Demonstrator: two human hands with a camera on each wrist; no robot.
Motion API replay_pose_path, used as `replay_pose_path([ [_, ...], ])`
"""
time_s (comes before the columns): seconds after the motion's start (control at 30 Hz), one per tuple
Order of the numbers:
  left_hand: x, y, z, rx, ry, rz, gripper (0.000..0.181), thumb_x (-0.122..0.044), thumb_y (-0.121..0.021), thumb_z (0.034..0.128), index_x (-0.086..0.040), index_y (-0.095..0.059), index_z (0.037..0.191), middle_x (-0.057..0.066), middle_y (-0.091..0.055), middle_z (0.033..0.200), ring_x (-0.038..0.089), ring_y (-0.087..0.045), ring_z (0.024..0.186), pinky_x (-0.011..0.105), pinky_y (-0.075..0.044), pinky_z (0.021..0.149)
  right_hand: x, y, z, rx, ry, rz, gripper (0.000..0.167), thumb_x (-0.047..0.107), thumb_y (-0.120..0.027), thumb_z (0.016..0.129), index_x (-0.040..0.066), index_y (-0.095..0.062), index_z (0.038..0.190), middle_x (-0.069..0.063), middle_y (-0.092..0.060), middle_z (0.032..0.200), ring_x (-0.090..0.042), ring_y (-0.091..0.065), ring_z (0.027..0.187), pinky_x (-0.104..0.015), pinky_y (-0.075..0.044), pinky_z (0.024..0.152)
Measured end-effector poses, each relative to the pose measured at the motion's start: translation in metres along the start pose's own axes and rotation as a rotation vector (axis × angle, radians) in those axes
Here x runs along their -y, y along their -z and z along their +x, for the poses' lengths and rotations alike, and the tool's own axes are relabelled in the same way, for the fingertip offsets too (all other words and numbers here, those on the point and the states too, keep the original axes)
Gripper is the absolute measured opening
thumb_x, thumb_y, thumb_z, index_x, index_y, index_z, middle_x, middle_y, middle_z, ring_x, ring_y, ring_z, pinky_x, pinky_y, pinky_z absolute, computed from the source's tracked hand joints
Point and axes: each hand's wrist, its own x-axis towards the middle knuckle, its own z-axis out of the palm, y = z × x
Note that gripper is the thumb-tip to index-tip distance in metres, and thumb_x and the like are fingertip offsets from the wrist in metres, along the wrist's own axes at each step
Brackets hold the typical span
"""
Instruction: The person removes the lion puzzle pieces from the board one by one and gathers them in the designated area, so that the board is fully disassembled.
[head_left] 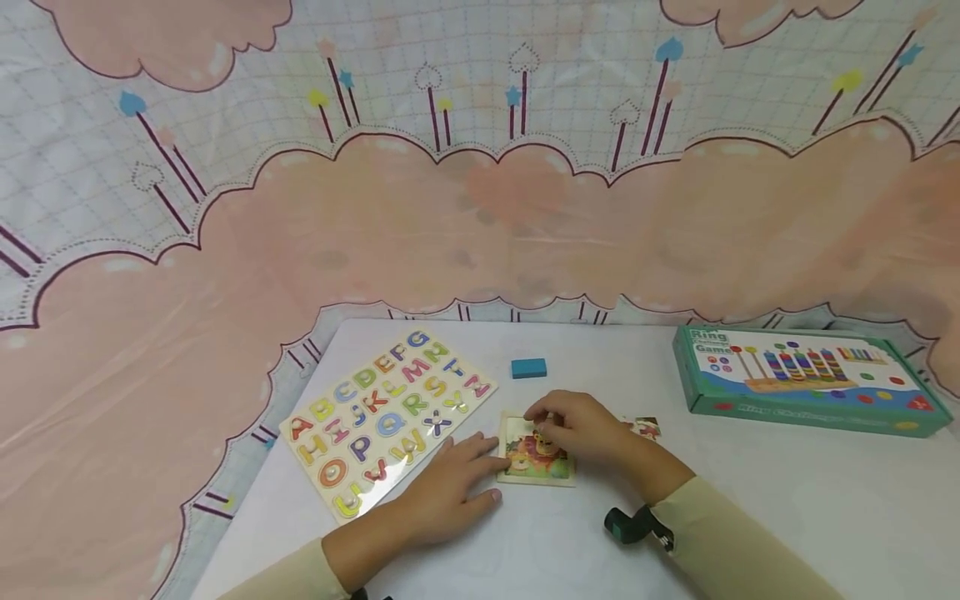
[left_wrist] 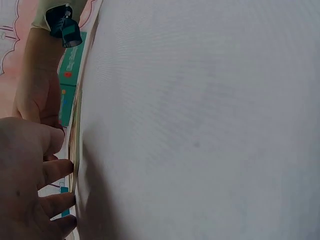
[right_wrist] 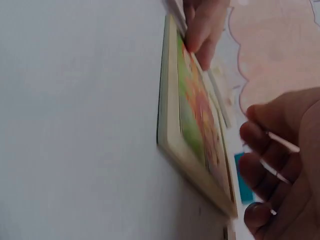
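A small wooden picture puzzle (head_left: pixel 536 471) lies on the table with a red and green animal picture in its pale frame. My left hand (head_left: pixel 450 492) rests beside it, fingers extended, fingertips at the puzzle's left edge. Over the puzzle's upper right part is my right hand (head_left: pixel 581 425), its fingers loosely bent. In the right wrist view the right hand (right_wrist: pixel 280 155) stands off the board (right_wrist: pixel 172 100), and no piece shows between its fingers. Partly behind the right wrist, a printed piece or card (head_left: pixel 647 427) lies on the table.
An alphabet board (head_left: pixel 390 417) with colourful letters lies to the left. A blue block (head_left: pixel 528 368) sits behind the puzzle. At the back right is a green Ring Challenge Game box (head_left: pixel 810 379). A patterned cloth (head_left: pixel 480 225) hangs behind the white table (head_left: pixel 780 492).
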Motion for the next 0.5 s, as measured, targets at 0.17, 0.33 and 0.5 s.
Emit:
replay_pose_path([
  [0.17,0.002,-0.003,-0.001,-0.022,-0.016,-0.031,0.041,-0.03,-0.061,0.1071,-0.024,-0.065,0.148,0.004,-0.045,0.167,0.03,-0.033,0.158,0.067,-0.014,0.127,0.015,-0.015,0.007,0.028,-0.056,-0.075,0.021,0.009,-0.068,0.102,0.015,-0.077,0.119,0.006,-0.069,0.107,-0.013,-0.061,0.092,-0.036,-0.056,0.087],
  [0.33,0.0,-0.004,-0.001,-0.045,-0.034,-0.067,0.041,-0.011,-0.055,0.1067,-0.02,-0.064,0.146,0.008,-0.043,0.167,0.035,-0.031,0.159,0.068,-0.016,0.126,0.024,-0.023,0.01,0.028,-0.065,-0.11,0.02,0.006,-0.069,0.099,0.012,-0.078,0.116,0.002,-0.071,0.112,-0.017,-0.066,0.104,-0.045,-0.056,0.1],
  [0.5,-0.002,-0.004,0.0,-0.053,-0.021,-0.117,0.041,-0.011,-0.057,0.1054,-0.019,-0.065,0.145,0.008,-0.043,0.166,0.035,-0.029,0.16,0.068,-0.012,0.126,0.024,-0.026,0.013,0.037,-0.091,-0.083,0.019,0.004,-0.073,0.097,0.014,-0.078,0.114,0.004,-0.069,0.109,-0.014,-0.064,0.1,-0.043,-0.056,0.097],
])
